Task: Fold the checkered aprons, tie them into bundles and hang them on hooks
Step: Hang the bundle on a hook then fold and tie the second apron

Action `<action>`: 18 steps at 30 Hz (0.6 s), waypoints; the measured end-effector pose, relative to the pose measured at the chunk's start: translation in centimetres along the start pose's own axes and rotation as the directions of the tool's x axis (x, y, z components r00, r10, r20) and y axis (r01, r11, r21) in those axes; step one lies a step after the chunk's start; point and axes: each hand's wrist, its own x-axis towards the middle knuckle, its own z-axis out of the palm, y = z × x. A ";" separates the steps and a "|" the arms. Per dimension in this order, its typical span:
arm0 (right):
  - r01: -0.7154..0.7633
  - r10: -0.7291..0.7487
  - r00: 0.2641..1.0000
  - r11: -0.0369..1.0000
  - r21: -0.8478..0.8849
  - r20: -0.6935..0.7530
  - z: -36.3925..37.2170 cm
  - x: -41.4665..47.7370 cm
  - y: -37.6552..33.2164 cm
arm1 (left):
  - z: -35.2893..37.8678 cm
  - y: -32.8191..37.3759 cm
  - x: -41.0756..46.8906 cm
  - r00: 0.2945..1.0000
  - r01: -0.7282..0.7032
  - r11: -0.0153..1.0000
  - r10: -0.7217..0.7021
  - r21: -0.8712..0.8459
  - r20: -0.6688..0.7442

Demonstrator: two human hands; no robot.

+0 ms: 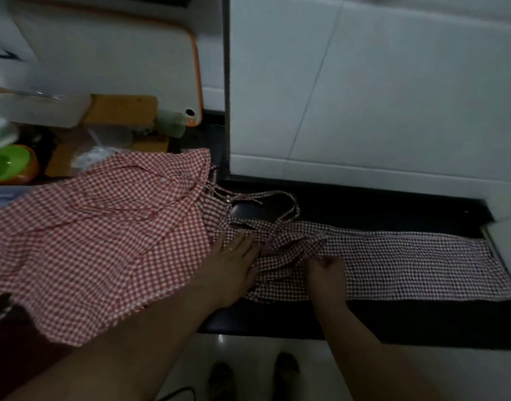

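Folding seems to be the step in hand, seen from the head camera: the left hand [234,261] lies flat with straight fingers, pressing down where the dark checkered apron [407,261] meets the red checkered apron [104,227]. The right hand [328,269] sits just beside it, fingers curled and pinching a bunched ridge of the dark cloth. The dark apron lies on the black counter [393,209], running away from the right hand's outer side as a long flat strip. Its long axis goes along the counter's length. Its strap end points towards the left hand, and its hem end lies well away beyond the right hand. The straps [289,206] loop loosely on the counter just beyond both hands' fingertips. The red apron spreads crumpled past the left hand's outer side. To do this well, I judge the flat hand should keep the cloth anchored while the pinching hand draws the bunched part smooth and square with the strip. The straps should stay free of the fold, since they are probably needed for tying the bundle.
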 end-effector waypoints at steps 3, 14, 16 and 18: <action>0.411 -0.451 0.892 0.823 -0.392 -0.013 -1.3 0.7 0.1 | 1.0 -0.6 0.0 0.998 -0.038 0.999 0.036 0.035 0.046; 0.670 -0.618 0.689 0.343 -0.658 0.379 -0.2 1.5 0.0 | -2.9 2.1 -1.9 0.705 0.581 0.545 -0.708 -0.604 0.038; 0.681 -0.514 0.704 0.294 -0.671 0.490 0.7 2.2 1.2 | -3.1 1.7 -1.0 0.663 0.619 0.394 -0.725 -0.680 0.183; 0.675 -0.424 0.722 0.261 -0.690 0.546 1.4 3.5 3.2 | -3.3 1.2 -0.3 0.684 0.607 0.412 -0.706 -0.680 0.182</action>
